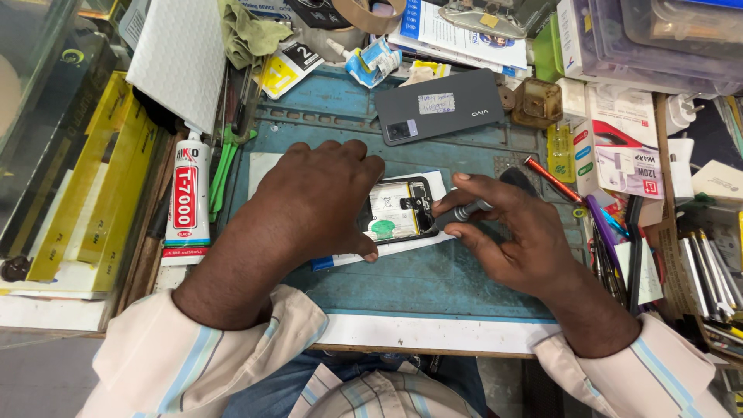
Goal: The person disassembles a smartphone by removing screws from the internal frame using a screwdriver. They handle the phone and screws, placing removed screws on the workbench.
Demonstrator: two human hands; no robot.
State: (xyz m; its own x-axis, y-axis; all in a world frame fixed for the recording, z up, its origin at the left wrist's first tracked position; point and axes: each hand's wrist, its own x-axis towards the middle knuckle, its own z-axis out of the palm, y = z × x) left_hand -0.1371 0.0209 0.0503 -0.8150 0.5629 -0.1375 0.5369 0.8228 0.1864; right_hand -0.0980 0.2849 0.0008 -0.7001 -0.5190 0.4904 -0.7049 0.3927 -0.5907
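An opened phone (399, 210) lies face down on a white sheet (433, 184) in the middle of the blue work mat (433, 282); its battery and circuit board show. My left hand (313, 200) presses flat on the phone's left part and covers it. My right hand (507, 232) grips a small grey screwdriver (463, 211), with its tip at the phone's right edge. The phone's dark grey back cover (439, 107) rests apart at the far side of the mat.
A white glue tube (186, 197) lies left of the mat beside green tools (224, 170) and yellow strips (93, 178). Pens, tweezers and boxes (619, 151) crowd the right side. A white textured sheet (179, 54) and papers sit at the back.
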